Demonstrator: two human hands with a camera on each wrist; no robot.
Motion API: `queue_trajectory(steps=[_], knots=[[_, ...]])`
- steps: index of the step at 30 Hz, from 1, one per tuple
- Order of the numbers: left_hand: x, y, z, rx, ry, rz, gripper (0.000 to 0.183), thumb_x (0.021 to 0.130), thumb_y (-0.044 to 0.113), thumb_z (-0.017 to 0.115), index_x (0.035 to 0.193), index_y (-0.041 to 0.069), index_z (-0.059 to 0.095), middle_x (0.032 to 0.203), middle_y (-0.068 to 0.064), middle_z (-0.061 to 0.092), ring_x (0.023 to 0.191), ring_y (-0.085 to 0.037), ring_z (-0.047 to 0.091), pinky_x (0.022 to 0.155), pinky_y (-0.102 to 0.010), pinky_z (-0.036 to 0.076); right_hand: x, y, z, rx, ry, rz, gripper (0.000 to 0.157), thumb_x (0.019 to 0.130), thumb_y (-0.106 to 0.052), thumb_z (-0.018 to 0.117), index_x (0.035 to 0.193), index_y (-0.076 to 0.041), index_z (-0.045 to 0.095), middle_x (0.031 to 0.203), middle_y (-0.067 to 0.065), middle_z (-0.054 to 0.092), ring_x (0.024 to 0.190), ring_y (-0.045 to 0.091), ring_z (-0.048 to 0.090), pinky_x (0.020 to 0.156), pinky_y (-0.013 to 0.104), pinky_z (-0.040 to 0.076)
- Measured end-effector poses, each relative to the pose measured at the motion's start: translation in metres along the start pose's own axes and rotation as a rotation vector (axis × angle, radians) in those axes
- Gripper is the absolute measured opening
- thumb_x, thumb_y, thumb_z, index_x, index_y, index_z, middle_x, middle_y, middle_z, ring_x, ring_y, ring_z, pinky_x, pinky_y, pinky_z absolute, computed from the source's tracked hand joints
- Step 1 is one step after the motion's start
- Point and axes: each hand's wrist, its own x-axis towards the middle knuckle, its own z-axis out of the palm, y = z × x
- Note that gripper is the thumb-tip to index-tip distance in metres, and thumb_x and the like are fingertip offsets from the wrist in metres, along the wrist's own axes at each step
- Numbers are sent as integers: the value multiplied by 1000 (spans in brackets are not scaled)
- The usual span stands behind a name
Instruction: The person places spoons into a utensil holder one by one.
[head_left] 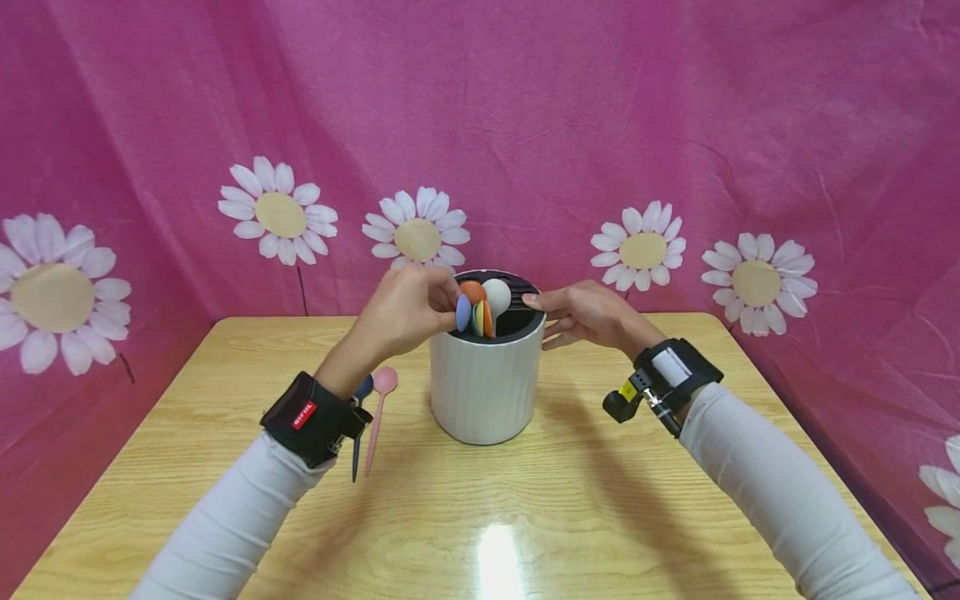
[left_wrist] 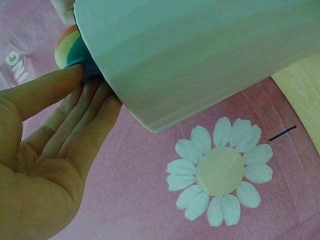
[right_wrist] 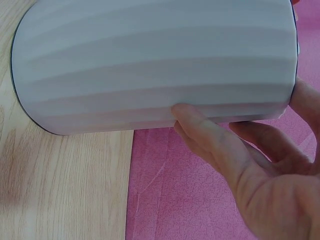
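A white ribbed utensil holder [head_left: 483,392] with a black inner rim stands upright on the table. Several spoon heads show above its opening, among them a white spoon [head_left: 497,295] and an orange spoon [head_left: 472,291]. At the rim's left side my left hand [head_left: 408,308] pinches a blue spoon [head_left: 462,312] between thumb and fingers; its handle is hidden. My right hand [head_left: 588,315] holds the holder's right side, thumb on the rim and fingers against the outer wall. In the right wrist view, fingertips [right_wrist: 185,112] touch the ribbed wall.
Left of the holder, a pink spoon [head_left: 385,382] and a dark blue spoon [head_left: 357,442] lie on the wooden table [head_left: 465,517], the blue one partly behind my left wrist strap. A pink cloth [head_left: 525,125] with daisies hangs behind and at the sides.
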Motion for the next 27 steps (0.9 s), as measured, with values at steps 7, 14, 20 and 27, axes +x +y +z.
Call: queue_trajectory(steps=[7, 14, 20, 27], knots=[[-1, -3, 1, -7, -4, -9, 10, 85, 5, 76, 94, 5, 72, 89, -8, 76, 85, -21, 73, 81, -38, 60, 1, 1, 0, -6, -1, 4, 49, 100, -33, 65, 134, 1, 62, 124, 15, 71, 120, 37, 66, 93, 48, 59], [-2, -6, 1, -43, -22, -29, 11, 86, 3, 73, 96, 6, 71, 93, -8, 76, 89, -22, 72, 82, -39, 60, 0, 2, 1, -7, -9, 1, 50, 100, -34, 65, 136, 0, 61, 126, 15, 70, 123, 39, 63, 94, 48, 58], [-5, -12, -2, -61, -8, -55, 10, 88, 5, 73, 98, 7, 71, 98, -9, 76, 93, -23, 72, 84, -41, 60, 0, 2, 1, -9, -5, 2, 49, 100, -33, 65, 135, 0, 62, 122, 13, 72, 122, 38, 64, 93, 48, 59], [-7, -14, -6, -76, 16, -63, 11, 88, 7, 76, 97, 7, 71, 97, -9, 76, 92, -22, 73, 84, -41, 60, 0, 0, 1, -3, -6, -3, 49, 100, -33, 65, 135, 1, 62, 119, 11, 73, 122, 38, 64, 94, 49, 58]])
